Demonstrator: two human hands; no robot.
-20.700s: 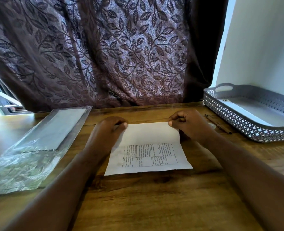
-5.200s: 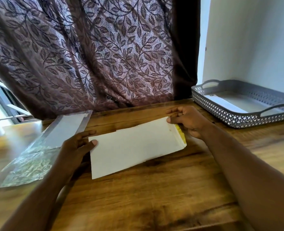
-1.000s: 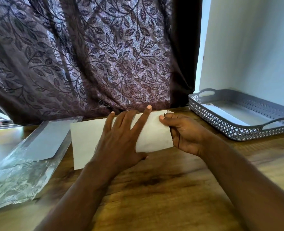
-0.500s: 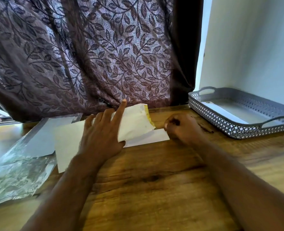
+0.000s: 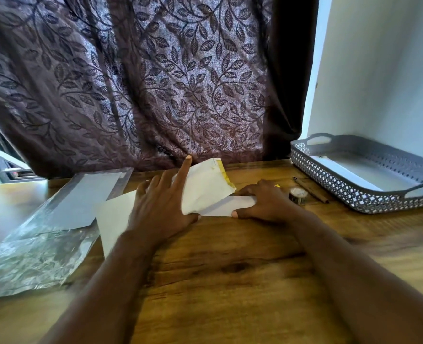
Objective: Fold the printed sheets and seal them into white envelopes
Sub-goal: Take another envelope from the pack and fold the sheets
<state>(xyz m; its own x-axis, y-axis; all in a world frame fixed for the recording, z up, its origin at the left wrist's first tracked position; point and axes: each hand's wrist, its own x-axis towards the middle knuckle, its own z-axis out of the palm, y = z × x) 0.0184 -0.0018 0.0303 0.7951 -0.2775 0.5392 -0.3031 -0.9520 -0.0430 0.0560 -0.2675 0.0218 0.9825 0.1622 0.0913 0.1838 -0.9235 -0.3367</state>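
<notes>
A white envelope [image 5: 113, 217] lies flat on the wooden table [image 5: 230, 269]. Its flap [image 5: 205, 184], edged with a yellow strip, stands lifted at the right end. My left hand [image 5: 160, 207] rests spread on the envelope's middle, index finger raised along the flap. My right hand [image 5: 265, 202] presses on the end of the folded white sheet [image 5: 230, 206] that pokes out of the envelope's mouth, thumb at its near edge. Most of the sheet is hidden inside the envelope and under my hands.
A clear plastic sleeve [image 5: 44, 234] holding white envelopes lies at the left. A grey perforated tray [image 5: 359, 194] with white paper inside stands at the right. A small tape roll [image 5: 297, 194] and a brown pencil [image 5: 309, 189] lie between tray and hand. A patterned curtain [image 5: 155, 83] hangs behind.
The flap, held shut a second ago, has been lifted. My right hand moved from the table beside the envelope onto the protruding end of the sheet. The left hand stays spread on the envelope.
</notes>
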